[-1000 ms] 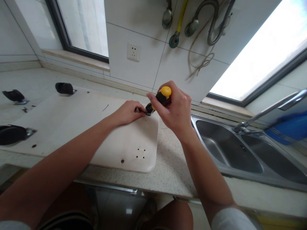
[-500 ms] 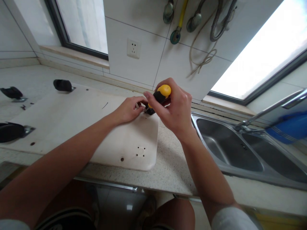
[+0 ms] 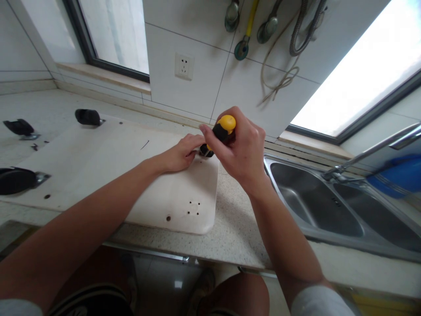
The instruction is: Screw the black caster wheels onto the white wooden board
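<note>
Screwdriver [image 3: 224, 128] near white board [image 3: 161, 193] corner, counter [image 3: 235, 215] alongside

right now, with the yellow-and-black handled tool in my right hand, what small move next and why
Perhaps give the tool a slight turn: your right hand grips it, its end points at the small black fitting on the round-cornered white board, and your left hand rests beside that.

Before my camera, a board [image 3: 98, 153] lies on the countertop [image 3: 237, 219], two casters [image 3: 87, 117] on its left end, a third caster [image 3: 18, 127] just off that end. The sink [image 3: 305, 193] sits to the right; behind, the wall [image 3: 164, 52] holds a socket [image 3: 184, 66].
</note>
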A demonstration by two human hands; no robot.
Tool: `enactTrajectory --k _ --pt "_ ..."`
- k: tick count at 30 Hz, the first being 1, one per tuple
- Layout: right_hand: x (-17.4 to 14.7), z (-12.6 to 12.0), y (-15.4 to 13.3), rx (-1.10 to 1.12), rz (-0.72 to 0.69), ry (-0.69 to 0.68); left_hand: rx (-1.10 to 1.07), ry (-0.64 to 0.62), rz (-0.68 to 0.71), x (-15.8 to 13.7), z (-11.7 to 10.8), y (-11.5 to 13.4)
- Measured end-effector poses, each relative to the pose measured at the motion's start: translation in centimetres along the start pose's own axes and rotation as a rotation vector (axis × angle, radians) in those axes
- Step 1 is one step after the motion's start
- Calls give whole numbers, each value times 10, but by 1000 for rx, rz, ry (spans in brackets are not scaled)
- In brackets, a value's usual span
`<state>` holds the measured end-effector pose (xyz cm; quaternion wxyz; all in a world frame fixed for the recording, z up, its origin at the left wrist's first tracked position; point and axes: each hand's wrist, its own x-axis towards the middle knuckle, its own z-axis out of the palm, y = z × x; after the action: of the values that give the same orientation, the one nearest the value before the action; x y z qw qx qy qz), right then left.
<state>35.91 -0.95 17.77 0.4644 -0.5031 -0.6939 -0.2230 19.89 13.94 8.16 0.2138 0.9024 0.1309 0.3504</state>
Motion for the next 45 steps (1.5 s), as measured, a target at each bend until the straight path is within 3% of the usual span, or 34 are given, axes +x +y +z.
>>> enactTrajectory --k 5,11,22,31,45 --pt "2 -4 2 -40 14 51 102 20 92 -1 -2 -8" --pt "3 -3 7 -39 33 48 302 47 55 -4 -2 -6" --pt "3 -12 1 -20 69 123 189 48 35 -1 -3 1" --pt "-1 7 6 55 41 53 117 83 109 2 0 -9" --pt "-3 6 0 108 44 6 56 77 199 2 4 -15"
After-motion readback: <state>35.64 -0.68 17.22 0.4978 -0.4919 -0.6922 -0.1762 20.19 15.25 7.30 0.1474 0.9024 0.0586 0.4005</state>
